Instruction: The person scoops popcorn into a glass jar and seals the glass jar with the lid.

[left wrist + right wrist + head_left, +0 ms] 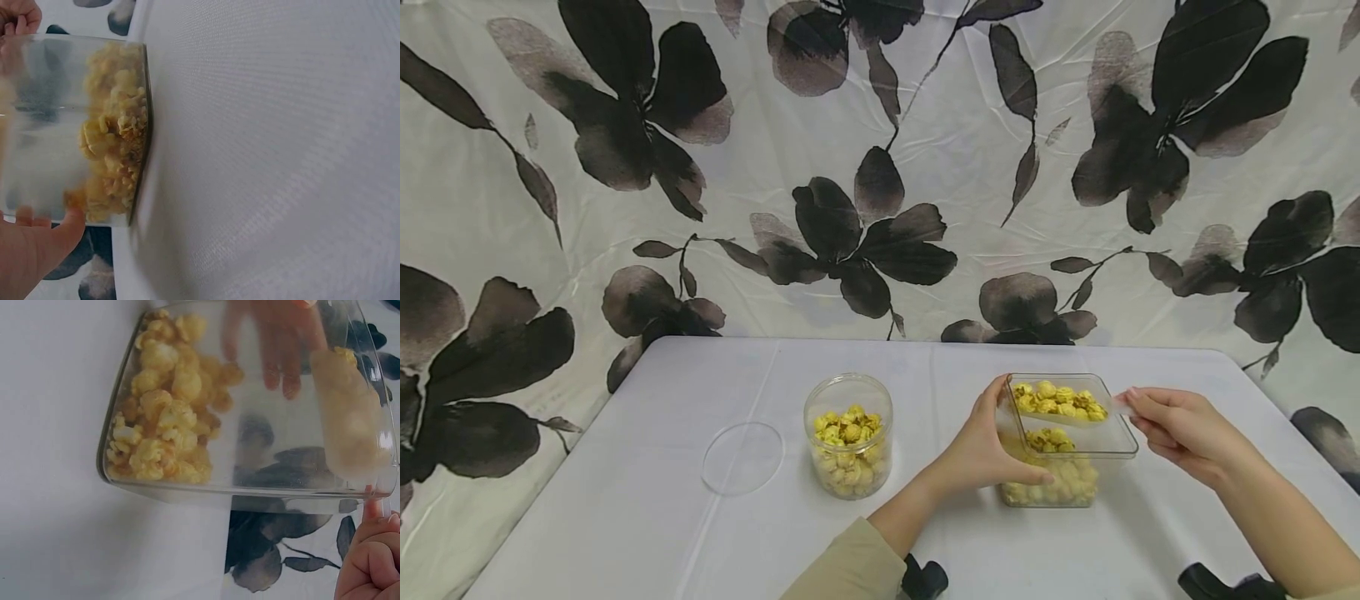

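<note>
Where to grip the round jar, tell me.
Grip the round jar around its side wall, below the open rim, coming from its right, nearer the left hand. It stands upright, lidless, with popcorn inside, so a top grasp would reach into the food.

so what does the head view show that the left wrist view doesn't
Only the head view shows the round jar of popcorn, the clear lid lying beside it, and the right hand holding a scoop of popcorn. Only the left wrist view shows the tablecloth weave up close. Both show the left hand holding the square container.
</note>
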The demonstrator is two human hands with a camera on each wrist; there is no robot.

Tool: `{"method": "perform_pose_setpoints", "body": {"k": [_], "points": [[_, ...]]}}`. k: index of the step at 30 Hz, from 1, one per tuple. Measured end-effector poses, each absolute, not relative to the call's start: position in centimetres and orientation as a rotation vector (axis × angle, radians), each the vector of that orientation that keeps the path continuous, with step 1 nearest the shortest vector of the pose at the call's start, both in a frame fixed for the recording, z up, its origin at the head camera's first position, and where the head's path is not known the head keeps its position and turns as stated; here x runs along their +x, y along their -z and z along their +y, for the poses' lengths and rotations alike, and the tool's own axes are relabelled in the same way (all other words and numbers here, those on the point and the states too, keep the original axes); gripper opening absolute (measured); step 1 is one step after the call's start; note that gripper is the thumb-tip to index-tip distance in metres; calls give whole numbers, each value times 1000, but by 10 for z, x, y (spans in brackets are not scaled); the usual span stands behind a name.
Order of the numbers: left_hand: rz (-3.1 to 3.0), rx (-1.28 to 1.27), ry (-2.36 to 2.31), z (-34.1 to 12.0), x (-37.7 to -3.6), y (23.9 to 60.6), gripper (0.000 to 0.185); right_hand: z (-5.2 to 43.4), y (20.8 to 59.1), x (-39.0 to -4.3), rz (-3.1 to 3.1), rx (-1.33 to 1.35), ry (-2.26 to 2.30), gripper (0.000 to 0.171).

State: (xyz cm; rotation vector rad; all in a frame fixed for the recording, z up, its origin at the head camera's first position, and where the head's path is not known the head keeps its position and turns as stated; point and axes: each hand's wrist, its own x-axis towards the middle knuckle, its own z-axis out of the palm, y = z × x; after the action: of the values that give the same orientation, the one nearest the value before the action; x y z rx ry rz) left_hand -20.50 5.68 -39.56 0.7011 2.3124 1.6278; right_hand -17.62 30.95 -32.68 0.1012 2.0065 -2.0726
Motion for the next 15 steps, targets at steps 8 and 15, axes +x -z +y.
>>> {"method": "perform_pose_setpoints", "body": {"k": [8, 15], "points": [[2324, 713, -1629, 56, -205, 395, 119, 314, 328, -174, 1941, 75, 2109, 31], [2338, 713, -1637, 55, -204, 396, 120, 316, 328, -176, 1940, 40, 2108, 32]]}}
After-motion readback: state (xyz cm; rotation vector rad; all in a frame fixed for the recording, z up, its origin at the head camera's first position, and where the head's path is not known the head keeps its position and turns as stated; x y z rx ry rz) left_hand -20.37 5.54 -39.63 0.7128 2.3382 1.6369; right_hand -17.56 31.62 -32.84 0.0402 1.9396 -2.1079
